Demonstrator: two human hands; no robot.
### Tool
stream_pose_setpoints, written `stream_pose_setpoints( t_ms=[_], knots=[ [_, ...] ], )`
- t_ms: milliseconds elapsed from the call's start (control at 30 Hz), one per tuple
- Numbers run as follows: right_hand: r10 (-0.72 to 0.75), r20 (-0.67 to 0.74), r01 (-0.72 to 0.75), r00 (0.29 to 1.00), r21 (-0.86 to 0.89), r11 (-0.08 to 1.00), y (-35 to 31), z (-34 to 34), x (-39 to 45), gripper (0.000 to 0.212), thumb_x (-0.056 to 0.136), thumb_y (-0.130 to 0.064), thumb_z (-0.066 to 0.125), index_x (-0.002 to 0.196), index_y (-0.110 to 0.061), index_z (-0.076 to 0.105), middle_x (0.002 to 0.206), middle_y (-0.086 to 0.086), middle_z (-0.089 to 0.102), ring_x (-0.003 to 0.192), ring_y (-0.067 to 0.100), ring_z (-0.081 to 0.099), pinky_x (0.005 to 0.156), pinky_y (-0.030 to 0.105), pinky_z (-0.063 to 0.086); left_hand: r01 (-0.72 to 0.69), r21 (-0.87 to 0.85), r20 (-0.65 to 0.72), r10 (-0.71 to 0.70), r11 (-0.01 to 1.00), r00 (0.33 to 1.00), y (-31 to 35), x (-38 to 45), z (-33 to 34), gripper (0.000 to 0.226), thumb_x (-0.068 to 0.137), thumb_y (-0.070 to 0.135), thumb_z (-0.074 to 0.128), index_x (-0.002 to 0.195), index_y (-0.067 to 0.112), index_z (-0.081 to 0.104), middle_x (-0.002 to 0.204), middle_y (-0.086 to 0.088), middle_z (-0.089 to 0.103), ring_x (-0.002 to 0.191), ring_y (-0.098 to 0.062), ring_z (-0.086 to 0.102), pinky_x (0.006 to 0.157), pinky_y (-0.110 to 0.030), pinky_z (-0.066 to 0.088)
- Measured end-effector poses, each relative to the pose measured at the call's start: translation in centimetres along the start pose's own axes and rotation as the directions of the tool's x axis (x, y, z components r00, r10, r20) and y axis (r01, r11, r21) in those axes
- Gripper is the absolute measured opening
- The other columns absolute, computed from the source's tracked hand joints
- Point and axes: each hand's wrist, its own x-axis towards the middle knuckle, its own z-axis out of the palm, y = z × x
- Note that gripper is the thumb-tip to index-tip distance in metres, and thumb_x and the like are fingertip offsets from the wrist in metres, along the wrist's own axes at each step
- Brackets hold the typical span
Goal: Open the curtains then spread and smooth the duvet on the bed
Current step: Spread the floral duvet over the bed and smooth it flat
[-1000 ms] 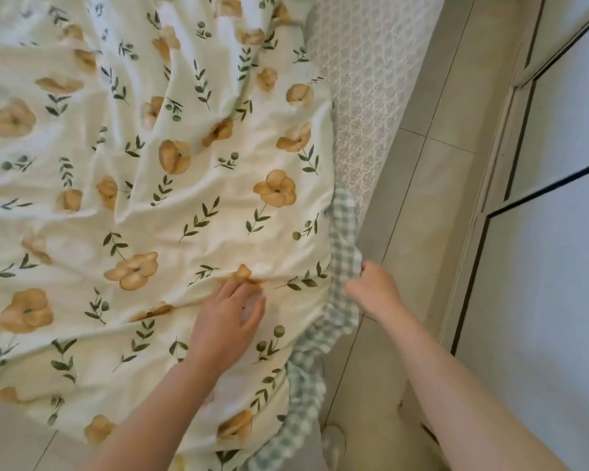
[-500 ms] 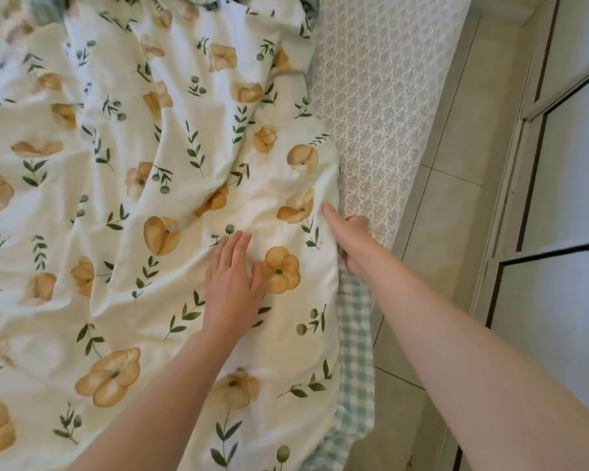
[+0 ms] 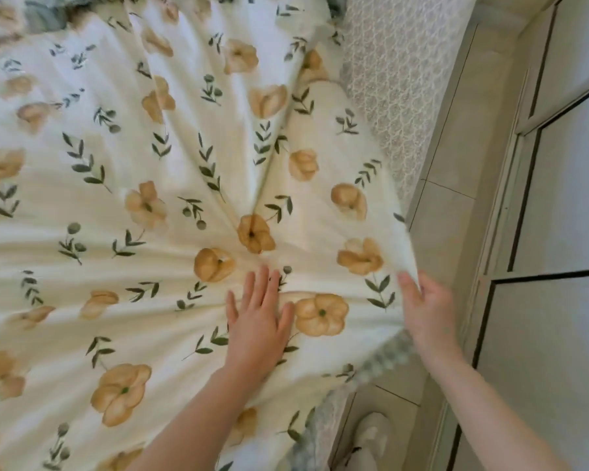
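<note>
A cream duvet (image 3: pixel 123 205) printed with tan flowers and green leaves covers the bed and fills most of the view. Folds fan out from a point just above my left hand (image 3: pixel 257 316), which lies flat on the fabric with fingers spread. At the duvet's right edge my right hand (image 3: pixel 425 307) pinches the hem and lifts it off the bed side. A green checked underside (image 3: pixel 381 360) shows below that hand. No curtains are in view.
A patterned grey mattress side (image 3: pixel 388 79) runs down the right of the bed. Beige floor tiles (image 3: pixel 456 154) form a narrow aisle between the bed and white wardrobe doors (image 3: pixel 565 198). A foot in a white slipper (image 3: pixel 371 436) stands by the bed.
My right hand has pulled the duvet edge outward to the right, drawing the fabric taut into radiating folds. My left hand still presses flat on the cover.
</note>
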Motion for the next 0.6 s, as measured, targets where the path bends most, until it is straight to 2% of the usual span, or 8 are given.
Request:
stream_pose_setpoints(
  t_ms=[67, 133, 167, 233, 300, 367, 533, 600],
  knots=[
    [0.247, 0.216, -0.168, 0.945, -0.328, 0.93, 3.7, 1.7, 1.7, 0.042, 0.101, -0.034, 0.045, 0.096, 0.001, 0.067, 0.076, 0.014, 0.065, 0.061, 0.022, 0.053, 0.06, 0.033, 0.047, 0.01, 0.107, 0.089, -0.019, 0.994, 0.996, -0.9, 0.0, 0.5, 0.068, 0.09, 0.06, 0.002, 0.152, 0.036, -0.005, 0.16, 0.015, -0.014, 0.145, -0.008, -0.02, 0.118, -0.045, -0.011],
    [0.418, 0.327, -0.178, 0.847, -0.567, 0.804, 4.8, 2.2, 3.0, 0.03, 0.101, -0.028, 0.044, 0.102, -0.006, 0.065, 0.085, 0.01, 0.068, 0.063, 0.021, 0.058, 0.064, 0.034, 0.053, 0.036, 0.069, 0.033, -0.038, 0.997, 0.999, -0.9, 1.0, -0.7, 0.063, 0.091, 0.057, 0.009, 0.149, 0.037, 0.023, 0.16, 0.014, 0.012, 0.148, -0.009, 0.002, 0.118, -0.043, -0.002],
    [0.437, 0.334, -0.164, 0.835, -0.607, 0.778, 4.4, 2.2, 3.6, 0.025, 0.099, -0.025, 0.045, 0.106, -0.009, 0.064, 0.089, 0.009, 0.068, 0.064, 0.021, 0.06, 0.062, 0.032, 0.053, 0.039, 0.043, -0.025, -0.038, 0.998, 0.999, -0.7, 1.6, -1.4, 0.056, 0.093, 0.053, 0.016, 0.141, 0.036, 0.039, 0.154, 0.013, 0.028, 0.145, -0.011, 0.017, 0.117, -0.043, 0.005],
    [0.396, 0.311, -0.167, 0.864, -0.564, 0.809, 2.7, 1.9, 4.9, 0.027, 0.094, -0.02, 0.05, 0.115, -0.01, 0.064, 0.098, 0.009, 0.07, 0.072, 0.023, 0.064, 0.066, 0.03, 0.053, 0.036, -0.011, -0.14, -0.038, 0.999, 0.989, -0.3, 3.0, -2.7, 0.048, 0.093, 0.05, 0.024, 0.124, 0.032, 0.055, 0.139, 0.01, 0.046, 0.134, -0.016, 0.033, 0.111, -0.042, 0.015],
    [0.329, 0.259, -0.19, 0.908, -0.446, 0.875, 0.5, 1.6, 6.4, 0.038, 0.091, -0.019, 0.053, 0.128, -0.01, 0.059, 0.12, 0.01, 0.066, 0.096, 0.027, 0.066, 0.085, 0.034, 0.053, 0.032, -0.044, -0.198, -0.04, 0.999, 0.979, 0.3, 4.6, -3.6, 0.043, 0.093, 0.044, 0.031, 0.121, 0.025, 0.057, 0.135, 0.006, 0.048, 0.129, -0.019, 0.036, 0.108, -0.042, 0.02],
    [0.261, 0.202, -0.179, 0.944, -0.351, 0.919, -1.9, 1.5, 8.2, 0.044, 0.093, -0.018, 0.053, 0.135, -0.009, 0.053, 0.135, 0.01, 0.057, 0.121, 0.029, 0.055, 0.102, 0.037, 0.043, 0.018, -0.036, -0.238, -0.026, 0.999, 0.971, 1.2, 6.3, -4.3, 0.036, 0.096, 0.035, 0.039, 0.125, 0.021, 0.054, 0.139, 0.004, 0.045, 0.13, -0.023, 0.036, 0.108, -0.043, 0.024],
    [0.06, 0.115, -0.043, 0.992, -0.147, 0.988, -7.1, 1.9, 14.1, 0.047, 0.097, -0.024, 0.05, 0.14, -0.007, 0.042, 0.139, 0.011, 0.05, 0.12, 0.028, 0.054, 0.102, 0.04, 0.045, 0.038, -0.018, -0.196, -0.041, 0.999, 0.98, 3.9, 10.9, -6.0, 0.048, 0.098, 0.032, 0.039, 0.146, 0.023, 0.033, 0.158, 0.002, 0.024, 0.146, -0.022, 0.014, 0.118, -0.042, 0.012],
    [0.039, 0.137, -0.023, 0.99, -0.12, 0.993, -9.0, 2.1, 17.2, 0.05, 0.095, -0.031, 0.052, 0.139, -0.009, 0.041, 0.137, 0.011, 0.049, 0.113, 0.029, 0.057, 0.096, 0.04, 0.048, 0.07, 0.024, -0.11, -0.067, 0.997, 0.992, 4.5, 12.8, -6.5, 0.054, 0.099, 0.036, 0.035, 0.15, 0.024, 0.022, 0.161, 0.002, 0.012, 0.146, -0.023, 0.015, 0.117, -0.043, 0.015]
  ],
)
